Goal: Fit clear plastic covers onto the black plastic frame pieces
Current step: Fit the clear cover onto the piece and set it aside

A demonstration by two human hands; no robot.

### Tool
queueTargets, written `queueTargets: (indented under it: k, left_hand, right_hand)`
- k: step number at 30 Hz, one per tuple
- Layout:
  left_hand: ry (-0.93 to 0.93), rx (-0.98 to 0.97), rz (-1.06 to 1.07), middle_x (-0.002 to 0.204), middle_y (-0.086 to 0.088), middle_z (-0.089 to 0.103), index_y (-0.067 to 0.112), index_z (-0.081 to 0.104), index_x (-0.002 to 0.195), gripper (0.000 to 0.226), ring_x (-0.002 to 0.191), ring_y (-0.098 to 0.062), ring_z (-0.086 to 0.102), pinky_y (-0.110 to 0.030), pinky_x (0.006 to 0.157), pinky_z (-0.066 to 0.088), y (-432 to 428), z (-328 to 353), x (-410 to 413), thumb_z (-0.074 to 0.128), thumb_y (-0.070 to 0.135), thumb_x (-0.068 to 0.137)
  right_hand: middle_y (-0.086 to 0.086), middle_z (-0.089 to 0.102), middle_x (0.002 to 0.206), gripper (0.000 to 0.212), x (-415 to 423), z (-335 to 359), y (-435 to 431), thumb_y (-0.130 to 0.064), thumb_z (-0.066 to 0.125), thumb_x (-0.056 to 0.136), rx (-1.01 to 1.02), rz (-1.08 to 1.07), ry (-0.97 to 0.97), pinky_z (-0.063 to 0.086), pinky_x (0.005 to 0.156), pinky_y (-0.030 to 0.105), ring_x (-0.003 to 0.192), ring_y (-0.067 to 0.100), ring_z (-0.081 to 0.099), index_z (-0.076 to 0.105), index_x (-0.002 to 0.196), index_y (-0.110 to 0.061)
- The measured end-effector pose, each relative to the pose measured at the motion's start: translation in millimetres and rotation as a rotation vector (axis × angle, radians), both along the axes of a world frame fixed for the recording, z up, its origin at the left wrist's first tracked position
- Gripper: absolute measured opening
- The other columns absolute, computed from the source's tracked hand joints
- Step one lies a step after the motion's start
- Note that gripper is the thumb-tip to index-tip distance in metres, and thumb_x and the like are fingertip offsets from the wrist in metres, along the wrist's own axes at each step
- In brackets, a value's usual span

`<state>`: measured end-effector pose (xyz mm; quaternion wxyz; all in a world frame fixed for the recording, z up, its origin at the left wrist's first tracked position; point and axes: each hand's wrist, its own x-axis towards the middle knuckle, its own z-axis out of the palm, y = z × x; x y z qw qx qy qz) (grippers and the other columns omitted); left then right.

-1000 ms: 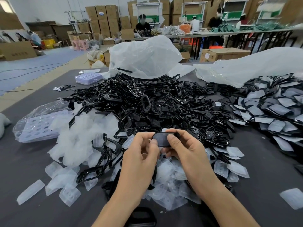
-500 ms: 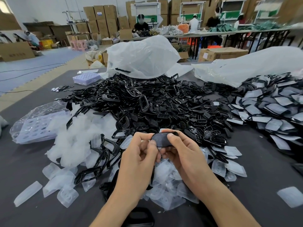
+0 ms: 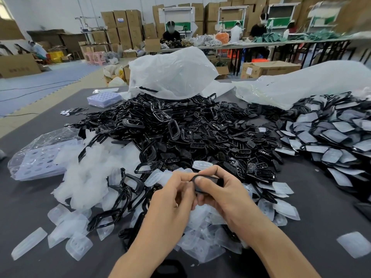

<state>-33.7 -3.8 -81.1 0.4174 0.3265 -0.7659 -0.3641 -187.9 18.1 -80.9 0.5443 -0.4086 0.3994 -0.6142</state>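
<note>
Both hands are up over the near edge of the table (image 3: 321,207). The left hand (image 3: 172,199) and right hand (image 3: 222,195) pinch one black frame piece (image 3: 206,181) between them, fingers curled round its ends and the right thumb pressed on its top face. Whether a cover is already seated on it cannot be told, because the fingers hide most of it. Judging by the stock, the task is well underway but far from over. A stack of covered pieces (image 3: 331,137) lies at the far right, while a much larger heap of bare black frames (image 3: 180,133) fills the middle. Loose clear covers (image 3: 200,237) are strewn under and around the wrists, within easy reach. A white fluffy mass (image 3: 94,167) sits to the left, beside a bagged tray (image 3: 40,157). Two big white plastic bags (image 3: 172,75) slump behind the heaps. Nothing blocks the hands. The likely nuisance is tangled frames and covers sliding underfoot of the wrists. Other workers sit at benches far behind.
</note>
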Motion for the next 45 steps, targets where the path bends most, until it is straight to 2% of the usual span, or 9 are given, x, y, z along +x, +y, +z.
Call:
queueTargets:
  k: [3,5,9,15,24,30,36,42,45]
  left_hand:
    - [-0.090,-0.116,0.007,0.074,0.014,0.060,0.049,0.058,0.118,0.028,0.057,-0.004,0.052,-0.010,0.054,0.037,0.0,-0.2,1.2,0.037,0.035,0.107]
    - [-0.133,-0.182,0.029,0.081,0.022,0.061,0.048,0.054,0.127,0.030,0.067,-0.001,0.059,-0.005,0.061,0.038,1.5,2.1,0.3,0.036,0.035,0.107]
    - [-0.251,-0.359,0.082,0.099,0.025,0.059,0.042,0.044,0.136,0.034,0.089,0.000,0.060,-0.011,0.073,0.045,4.9,6.7,0.0,0.035,0.035,0.105]
    - [-0.419,-0.569,0.117,0.091,0.016,0.052,0.024,0.055,0.130,0.033,0.075,-0.004,0.048,-0.020,0.061,0.044,2.3,8.9,2.6,0.041,0.020,0.100]
    - [-0.367,-0.521,-0.075,0.075,0.014,0.060,0.036,0.053,0.130,0.042,0.064,-0.005,0.054,-0.020,0.057,0.045,13.5,2.8,-5.9,0.049,0.017,0.093]
    - [0.046,-0.107,0.101,0.069,0.007,0.059,0.050,0.047,0.117,0.020,0.050,-0.004,0.046,-0.019,0.047,0.039,1.6,-0.7,-1.2,0.042,0.054,0.098]
    - [-0.007,-0.093,0.106,0.071,0.014,0.065,0.047,0.055,0.104,0.017,0.051,-0.003,0.053,-0.012,0.048,0.038,-3.1,3.8,2.2,0.041,0.054,0.096]
    - [-0.063,-0.091,0.194,0.075,0.016,0.063,0.049,0.049,0.103,0.020,0.050,-0.002,0.052,-0.011,0.047,0.035,-3.3,0.4,5.0,0.031,0.053,0.098]
    - [-0.062,-0.072,0.167,0.074,0.021,0.064,0.047,0.052,0.106,0.017,0.051,0.000,0.053,-0.009,0.048,0.035,-3.6,1.0,4.5,0.037,0.050,0.097]
  right_hand:
    - [0.014,0.068,0.071,0.014,-2.5,3.1,3.3,-0.011,0.072,0.084,-0.034,-0.004,0.110,0.053,0.063,0.025,0.060,0.021,0.061,0.067,0.076,-0.021]
    - [0.015,0.065,0.070,0.015,-1.1,6.9,4.9,-0.006,0.070,0.089,-0.040,-0.030,0.113,0.053,0.061,0.024,0.059,0.020,0.060,0.061,0.080,-0.014]
    - [0.015,0.061,0.072,0.019,1.6,11.7,5.6,-0.002,0.063,0.093,0.033,-0.159,0.009,0.051,0.054,0.024,0.056,0.017,0.059,0.054,0.079,-0.010]
    - [0.007,0.064,0.065,0.019,-0.2,10.9,7.0,-0.006,0.068,0.092,0.050,-0.243,-0.055,0.055,0.058,0.023,0.058,0.015,0.063,0.056,0.078,-0.010]
    - [0.000,0.065,0.063,0.043,-5.3,9.5,5.7,-0.009,0.067,0.093,0.047,-0.281,-0.037,0.056,0.062,0.026,0.061,0.019,0.066,0.060,0.057,-0.031]
    - [0.006,0.068,0.080,0.021,0.7,11.2,9.1,-0.023,0.074,0.086,-0.017,-0.126,-0.034,0.057,0.065,0.026,0.069,0.018,0.068,0.061,0.071,-0.023]
    - [0.005,0.075,0.083,0.006,8.2,9.5,9.2,-0.025,0.072,0.084,-0.110,-0.073,0.135,0.058,0.069,0.025,0.071,0.015,0.070,0.075,0.087,-0.020]
    - [0.000,0.077,0.085,0.022,8.0,3.6,7.5,-0.014,0.064,0.100,-0.088,-0.113,0.453,0.055,0.070,0.021,0.071,0.014,0.072,0.071,0.105,-0.034]
    - [-0.001,0.075,0.075,0.028,7.4,4.1,12.2,-0.015,0.061,0.101,-0.067,-0.130,0.482,0.052,0.063,0.018,0.063,0.010,0.068,0.066,0.096,-0.041]
